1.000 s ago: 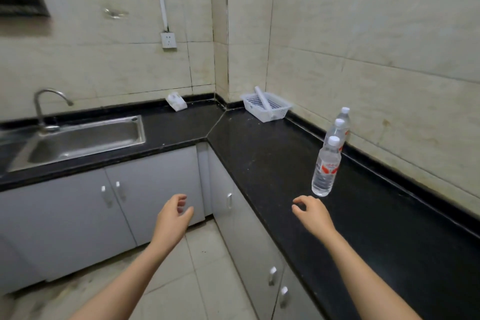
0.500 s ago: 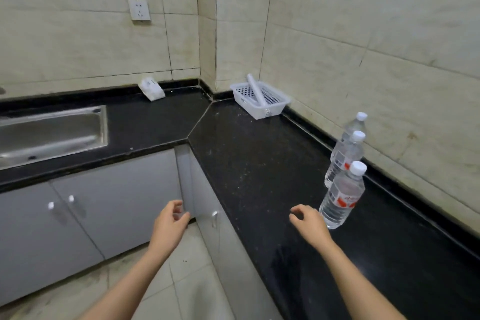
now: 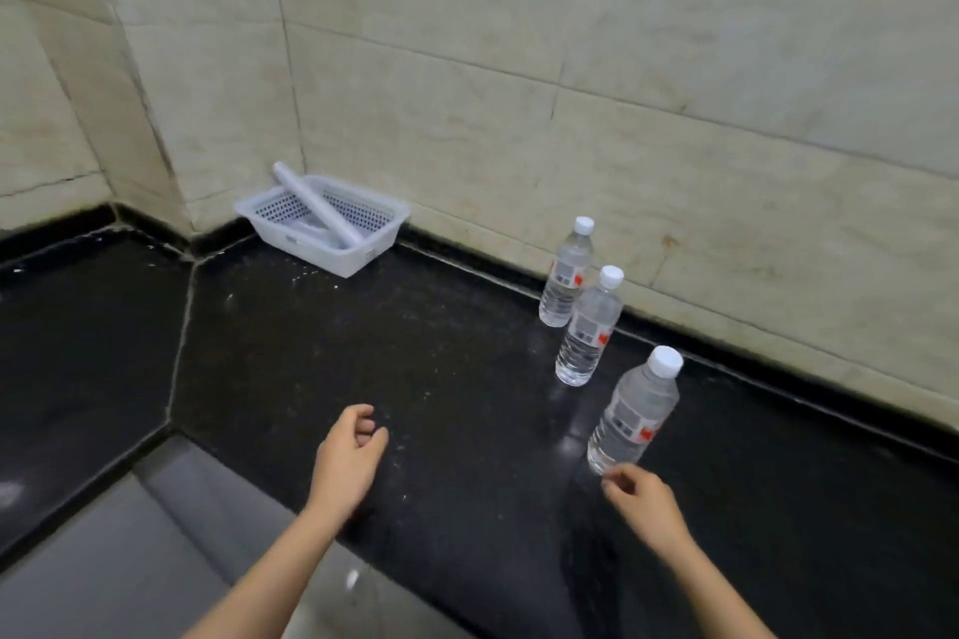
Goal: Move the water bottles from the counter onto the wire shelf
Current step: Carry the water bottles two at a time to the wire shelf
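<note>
Clear nearest bottle just beyond empty right hand.

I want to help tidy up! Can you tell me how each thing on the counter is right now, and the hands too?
Nearest water bottle: upright, capped, on the counter.
Middle water bottle: upright, capped.
Far water bottle: upright, capped, by the wall.
White basket: in the corner, a white tube leaning in it.
Right hand: empty, just short of the nearest bottle.
Left hand: empty, loosely curled.
</note>
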A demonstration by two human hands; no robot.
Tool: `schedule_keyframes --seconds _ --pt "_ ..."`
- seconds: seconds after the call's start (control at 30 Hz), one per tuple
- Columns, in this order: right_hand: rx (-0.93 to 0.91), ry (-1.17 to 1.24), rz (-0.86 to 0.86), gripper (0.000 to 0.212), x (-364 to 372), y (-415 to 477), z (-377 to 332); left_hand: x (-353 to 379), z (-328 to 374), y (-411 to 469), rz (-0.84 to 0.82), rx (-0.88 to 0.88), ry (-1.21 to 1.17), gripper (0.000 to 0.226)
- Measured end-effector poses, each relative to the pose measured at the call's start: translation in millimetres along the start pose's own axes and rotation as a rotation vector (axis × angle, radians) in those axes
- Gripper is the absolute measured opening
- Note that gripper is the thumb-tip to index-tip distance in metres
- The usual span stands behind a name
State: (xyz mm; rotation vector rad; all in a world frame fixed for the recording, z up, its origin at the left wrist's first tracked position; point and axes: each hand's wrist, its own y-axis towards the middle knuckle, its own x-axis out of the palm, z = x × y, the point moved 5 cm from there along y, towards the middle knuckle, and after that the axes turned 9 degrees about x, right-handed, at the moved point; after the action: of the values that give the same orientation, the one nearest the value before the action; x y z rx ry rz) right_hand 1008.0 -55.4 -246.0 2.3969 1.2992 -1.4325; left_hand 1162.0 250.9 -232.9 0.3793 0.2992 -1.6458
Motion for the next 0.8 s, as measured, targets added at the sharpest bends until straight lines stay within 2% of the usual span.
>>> schedule_keyframes --seconds 0.17,0.3,0.5,0.57,0.63,0.73,0.8 --pt "0.176 0.039 0.067 0.020 -7 -15 28 61 -4 19 -0.244 -0.015 0.001 0.035" --pt "0.230 0.099 0.137 0.029 -30 -3 32 118 14 24 -0.418 0.010 -0.005 0.037" --pt "0.156 0.305 0.119 0.069 -42 37 14 172 55 57 -0.510 0.120 0.058 0.045" --pt "0.117 0.392 0.118 0.075 -45 52 9 191 70 72 -0.549 0.159 0.094 0.053" --pt "0.111 0.432 0.084 0.070 -42 64 5 211 84 88 -0.569 0.202 0.113 0.064" --pt "0.193 0.557 0.093 0.065 -26 69 5 242 100 110 -0.607 0.249 0.074 0.088" --pt "0.262 0.624 0.172 0.062 -19 63 -2 259 109 121 -0.639 0.277 0.011 0.107"
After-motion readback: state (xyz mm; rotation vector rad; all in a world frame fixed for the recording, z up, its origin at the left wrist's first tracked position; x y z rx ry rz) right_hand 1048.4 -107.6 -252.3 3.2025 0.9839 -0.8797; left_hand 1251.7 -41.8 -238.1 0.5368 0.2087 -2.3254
